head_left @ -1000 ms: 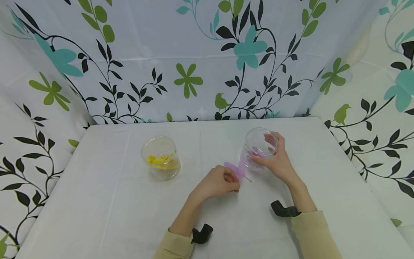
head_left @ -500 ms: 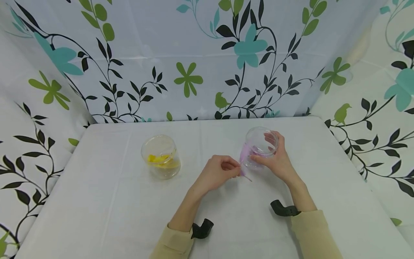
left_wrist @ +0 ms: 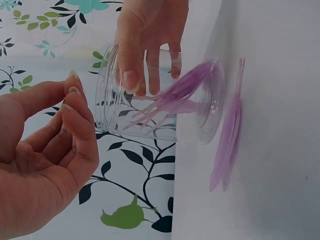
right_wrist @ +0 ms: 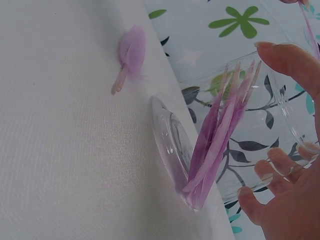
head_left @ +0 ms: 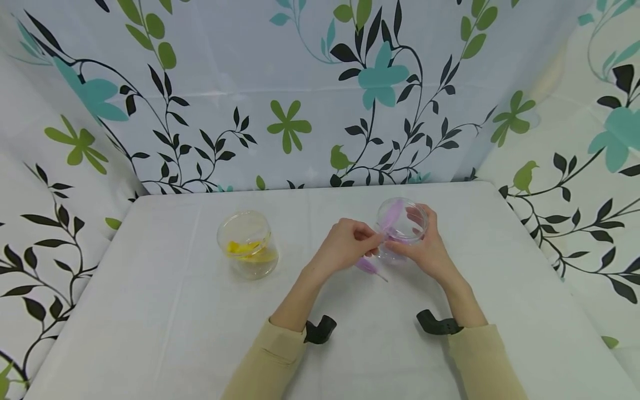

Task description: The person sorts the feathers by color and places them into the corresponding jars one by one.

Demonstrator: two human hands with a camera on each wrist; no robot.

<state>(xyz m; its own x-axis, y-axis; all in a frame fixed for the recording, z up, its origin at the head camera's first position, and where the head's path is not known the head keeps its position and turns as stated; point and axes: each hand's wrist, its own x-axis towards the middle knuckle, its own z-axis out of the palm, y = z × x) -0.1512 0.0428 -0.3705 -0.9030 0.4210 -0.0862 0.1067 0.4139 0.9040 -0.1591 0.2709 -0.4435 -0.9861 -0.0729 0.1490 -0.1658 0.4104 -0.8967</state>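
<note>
My left hand [head_left: 350, 244] pinches a purple feather [head_left: 392, 214] at the mouth of a clear glass jar [head_left: 392, 256]. In the right wrist view, part of that feather [right_wrist: 311, 27] hangs from the fingertips at the top right corner. My right hand [head_left: 429, 247] grips the upper side of the jar, thumb in front and fingers round the back. Several purple feathers [right_wrist: 215, 135] lean inside it, quills up. On the table beside the jar's base lies another purple feather [left_wrist: 229, 137], partly behind my left hand in the head view.
To the left stands a second glass jar [head_left: 255, 268] with yellow feather-like pieces [head_left: 244, 248] inside. A white cloth covers the table [head_left: 150, 311]. Patterned curtains [head_left: 220, 89] hang behind it and at both sides.
My left hand has picked up a purple feather from the table and raised it to the jar's mouth, moving right and away from me. My right hand keeps holding the jar in place.
</note>
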